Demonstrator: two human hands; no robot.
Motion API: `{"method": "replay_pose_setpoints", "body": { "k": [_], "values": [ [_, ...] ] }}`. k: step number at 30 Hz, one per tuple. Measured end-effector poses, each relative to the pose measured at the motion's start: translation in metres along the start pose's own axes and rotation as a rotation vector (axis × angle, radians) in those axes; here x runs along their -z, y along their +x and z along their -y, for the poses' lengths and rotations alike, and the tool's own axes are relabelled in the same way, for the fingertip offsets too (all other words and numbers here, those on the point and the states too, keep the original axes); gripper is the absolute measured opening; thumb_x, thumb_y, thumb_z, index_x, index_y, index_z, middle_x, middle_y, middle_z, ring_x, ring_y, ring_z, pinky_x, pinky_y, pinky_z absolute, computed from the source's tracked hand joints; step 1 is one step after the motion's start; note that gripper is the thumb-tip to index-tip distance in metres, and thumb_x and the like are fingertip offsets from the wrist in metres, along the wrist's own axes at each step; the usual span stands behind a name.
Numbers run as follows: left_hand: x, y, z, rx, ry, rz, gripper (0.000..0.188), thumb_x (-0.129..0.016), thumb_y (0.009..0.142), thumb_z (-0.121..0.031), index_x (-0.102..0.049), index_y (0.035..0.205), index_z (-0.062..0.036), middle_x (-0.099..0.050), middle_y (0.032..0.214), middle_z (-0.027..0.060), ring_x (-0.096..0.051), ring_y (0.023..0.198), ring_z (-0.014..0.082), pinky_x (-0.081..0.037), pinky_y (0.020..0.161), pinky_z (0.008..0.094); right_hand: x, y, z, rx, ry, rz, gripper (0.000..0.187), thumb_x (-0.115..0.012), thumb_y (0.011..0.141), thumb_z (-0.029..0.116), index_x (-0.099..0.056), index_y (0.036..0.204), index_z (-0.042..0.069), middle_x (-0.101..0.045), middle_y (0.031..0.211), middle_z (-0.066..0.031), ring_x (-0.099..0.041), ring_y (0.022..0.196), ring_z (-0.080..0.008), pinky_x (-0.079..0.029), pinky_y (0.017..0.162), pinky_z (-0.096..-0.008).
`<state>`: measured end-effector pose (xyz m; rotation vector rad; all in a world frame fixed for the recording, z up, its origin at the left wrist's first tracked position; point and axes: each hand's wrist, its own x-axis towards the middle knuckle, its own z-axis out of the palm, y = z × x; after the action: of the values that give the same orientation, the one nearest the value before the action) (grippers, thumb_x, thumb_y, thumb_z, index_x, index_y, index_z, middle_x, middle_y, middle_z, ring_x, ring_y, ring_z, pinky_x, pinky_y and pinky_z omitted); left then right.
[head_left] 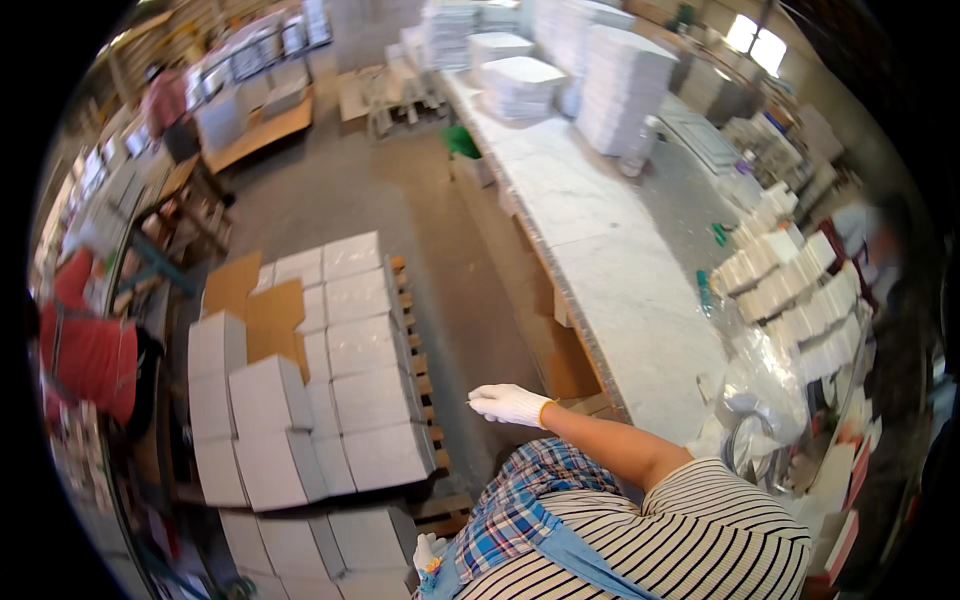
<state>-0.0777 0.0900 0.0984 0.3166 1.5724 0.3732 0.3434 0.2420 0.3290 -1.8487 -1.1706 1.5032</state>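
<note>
Right hand (510, 404) in a white glove, fingers flat and wide, holding nothing, reaching out over the floor beside stacked white boxes (345, 400) on a wooden pallet (425, 395), long desk (610, 270) close by, left hand (428, 551) low down, mostly hidden, grip hard to tell

White rectangular boxes (330, 400) stacked on a pallet at left, brown cardboard sheet (262, 310) on top, more white stacks (620, 85) on the long table

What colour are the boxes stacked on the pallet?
White, seen in the head view: the boxes beside the gloved right hand.
</note>
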Motion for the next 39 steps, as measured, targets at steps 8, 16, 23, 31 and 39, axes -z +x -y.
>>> {"method": "replay_pose_setpoints", "body": {
  "k": [8, 16, 23, 31, 39],
  "values": [
    [-0.081, 0.088, -0.118, -0.077, 0.131, 0.169, 0.060, -0.042, 0.103, -0.045, -0.058, 0.128, 0.0071, -0.071, 0.109, 0.0225, -0.069, 0.096, 0.0283, -0.055, 0.083, 0.0400, 0.130, -0.019, 0.021, 0.161, -0.030, -0.313, 0.051, -0.052, 0.101, 0.038, -0.056, 0.137, 0.003, -0.068, 0.124, -0.0173, -0.069, 0.095, -0.0254, -0.052, 0.092, -0.0371],
    [-0.313, -0.089, -0.279, -0.158, 0.365, 0.332, 0.046, -0.046, 0.106, -0.037, -0.055, 0.126, 0.0028, -0.064, 0.094, 0.0088, -0.060, 0.084, 0.0191, -0.050, 0.071, 0.0329, 0.218, -0.034, -0.041, 0.207, 0.032, -0.744, 0.045, -0.055, 0.099, 0.035, -0.060, 0.129, 0.003, -0.070, 0.115, -0.0208, -0.069, 0.099, -0.0328, -0.053, 0.089, -0.0399],
    [-0.375, -0.076, -0.303, -0.320, 0.806, 0.589, 0.041, -0.054, 0.103, -0.035, -0.068, 0.113, 0.0025, -0.069, 0.100, 0.0090, -0.064, 0.091, 0.0181, -0.051, 0.078, 0.0317, 0.237, -0.102, -0.089, -0.006, -0.007, -1.112, 0.044, -0.058, 0.096, 0.035, -0.061, 0.127, 0.005, -0.070, 0.111, -0.0211, -0.068, 0.101, -0.0373, -0.053, 0.089, -0.0420],
    [-0.441, -0.111, -0.325, -0.513, 1.054, 0.851, 0.044, -0.051, 0.103, -0.033, -0.065, 0.123, 0.0030, -0.070, 0.118, 0.0116, -0.064, 0.106, 0.0205, -0.049, 0.095, 0.0320, 0.227, -0.179, -0.142, -0.465, -0.716, -1.496, 0.045, -0.066, 0.082, 0.021, -0.063, 0.126, 0.014, -0.059, 0.131, -0.0144, -0.051, 0.124, -0.0356, -0.041, 0.105, -0.0505],
    [-0.482, -0.142, -0.367, -0.871, 1.406, 1.081, 0.046, -0.051, 0.100, -0.037, -0.065, 0.124, -0.0003, -0.070, 0.120, 0.0169, -0.065, 0.113, 0.0290, -0.047, 0.099, 0.0351, 0.252, -0.209, -0.182, -0.852, -0.972, -1.620, 0.046, -0.069, 0.080, 0.018, -0.062, 0.126, 0.019, -0.049, 0.146, -0.0128, -0.040, 0.138, -0.0367, -0.029, 0.116, -0.0535]
  ]
}}
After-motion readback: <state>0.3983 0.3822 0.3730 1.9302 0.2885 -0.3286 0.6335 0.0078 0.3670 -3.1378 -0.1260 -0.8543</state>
